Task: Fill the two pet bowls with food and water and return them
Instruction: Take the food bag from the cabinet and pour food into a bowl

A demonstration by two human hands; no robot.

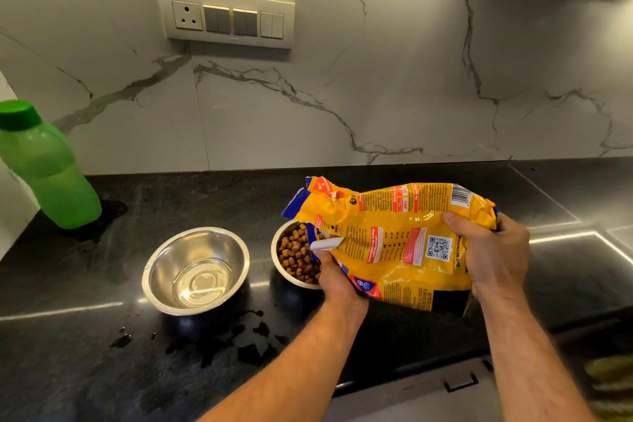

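Two steel pet bowls stand side by side on the black counter. The left bowl point(196, 269) holds clear water. The right bowl point(294, 255) is filled with brown kibble and is partly hidden behind a yellow pet food bag point(394, 240). The bag lies tilted on its side above that bowl, its open blue-edged mouth toward the left. My left hand point(334, 276) grips the bag near its mouth, just over the bowl's near rim. My right hand point(493, 250) clasps the bag's bottom end at the right.
A green water bottle point(48, 168) with a green cap stands at the far left against the wall. Water spills point(236, 343) darken the counter in front of the bowls. A switch panel point(226, 17) sits on the marble backsplash. The counter edge point(445, 363) runs along the lower right.
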